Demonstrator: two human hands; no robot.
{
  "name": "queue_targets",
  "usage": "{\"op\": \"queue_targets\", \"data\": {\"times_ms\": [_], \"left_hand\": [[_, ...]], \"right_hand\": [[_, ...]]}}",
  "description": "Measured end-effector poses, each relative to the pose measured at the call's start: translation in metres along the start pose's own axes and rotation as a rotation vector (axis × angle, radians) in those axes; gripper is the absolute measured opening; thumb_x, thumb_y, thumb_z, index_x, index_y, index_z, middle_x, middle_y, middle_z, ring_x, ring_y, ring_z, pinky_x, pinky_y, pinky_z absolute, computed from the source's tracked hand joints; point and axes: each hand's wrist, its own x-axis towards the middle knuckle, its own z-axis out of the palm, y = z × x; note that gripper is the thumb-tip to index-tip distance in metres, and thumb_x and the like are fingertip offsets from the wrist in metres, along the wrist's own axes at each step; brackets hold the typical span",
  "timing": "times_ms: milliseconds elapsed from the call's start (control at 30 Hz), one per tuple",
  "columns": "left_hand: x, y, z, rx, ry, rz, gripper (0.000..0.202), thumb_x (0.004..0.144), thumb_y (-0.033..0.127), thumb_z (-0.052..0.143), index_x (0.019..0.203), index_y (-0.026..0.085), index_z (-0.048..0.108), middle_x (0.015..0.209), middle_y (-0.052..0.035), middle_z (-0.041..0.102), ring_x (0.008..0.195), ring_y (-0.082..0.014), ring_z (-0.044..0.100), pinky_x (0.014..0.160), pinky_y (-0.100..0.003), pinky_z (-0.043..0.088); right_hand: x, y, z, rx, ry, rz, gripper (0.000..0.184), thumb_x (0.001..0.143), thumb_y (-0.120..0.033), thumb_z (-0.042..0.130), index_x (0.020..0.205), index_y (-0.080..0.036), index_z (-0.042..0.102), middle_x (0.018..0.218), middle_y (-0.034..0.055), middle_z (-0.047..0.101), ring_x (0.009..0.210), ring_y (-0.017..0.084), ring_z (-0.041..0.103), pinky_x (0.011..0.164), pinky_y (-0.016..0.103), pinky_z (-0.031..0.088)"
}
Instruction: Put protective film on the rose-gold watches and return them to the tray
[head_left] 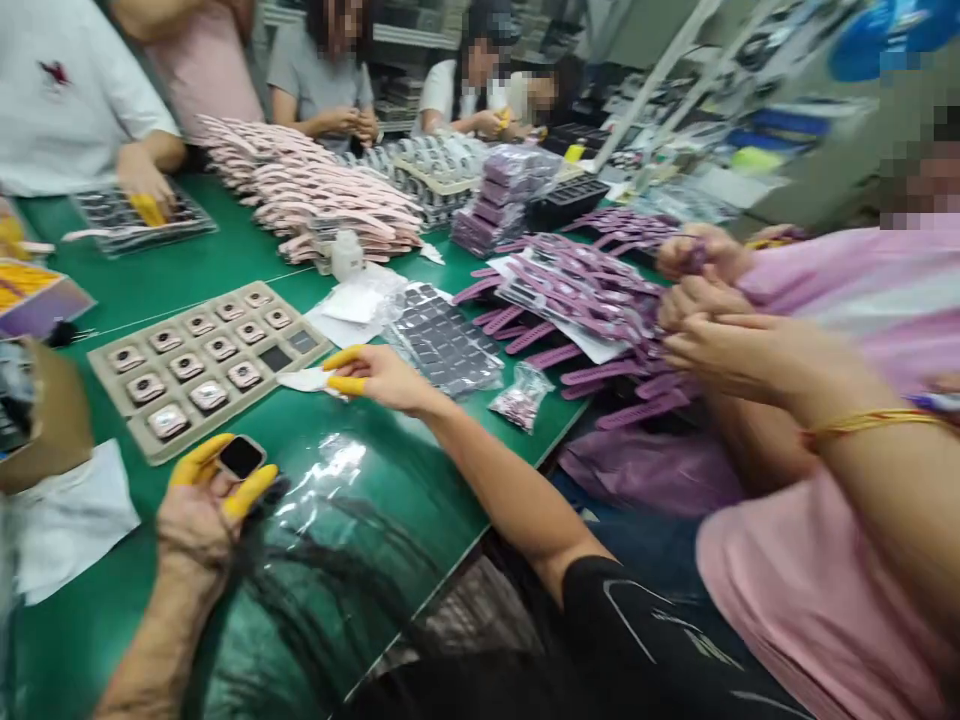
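Note:
My left hand point(202, 500), with yellow finger cots, pinches a small square watch body point(241, 457) with a dark screen, just above the green table point(225, 260). My right hand point(375, 378), also in yellow cots, reaches forward and pinches a small white wipe point(304, 380) beside a beige tray point(142, 420). The tray holds several watch bodies in its pockets; two pockets at its right end look dark and bare.
A clear plastic sheet point(337, 500) lies before me. A bag of dark parts point(442, 345), a small pouch point(521, 395) and purple straps point(577, 300) lie to the right, pink straps point(330, 195) farther back. A person in pink works at right; others sit across.

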Motion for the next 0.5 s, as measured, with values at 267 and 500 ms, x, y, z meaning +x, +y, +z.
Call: {"op": "queue_targets", "data": {"times_ms": [267,500], "left_hand": [[-0.020,0.015,0.016,-0.125,0.016,-0.091,0.068,0.049,0.022,0.094,0.109,0.018,0.061,0.096,-0.0017,0.070,0.072,-0.0105,0.067,0.077,-0.027,0.059],[-0.023,0.014,0.019,-0.113,-0.024,-0.132,0.067,0.050,0.021,0.093,0.108,0.017,0.060,0.087,-0.0013,0.071,0.072,-0.0119,0.068,0.075,-0.026,0.057]], "right_hand": [[-0.010,0.011,-0.013,-0.283,-0.142,-0.065,0.026,0.070,-0.020,0.083,0.094,-0.017,0.074,0.076,0.0004,0.069,0.070,0.011,0.059,0.065,0.024,0.042],[0.013,0.023,0.008,-0.655,0.204,-0.155,0.025,0.089,-0.035,0.066,0.106,-0.018,0.071,0.106,0.0121,0.064,0.095,0.021,0.056,0.085,0.035,0.043]]}}
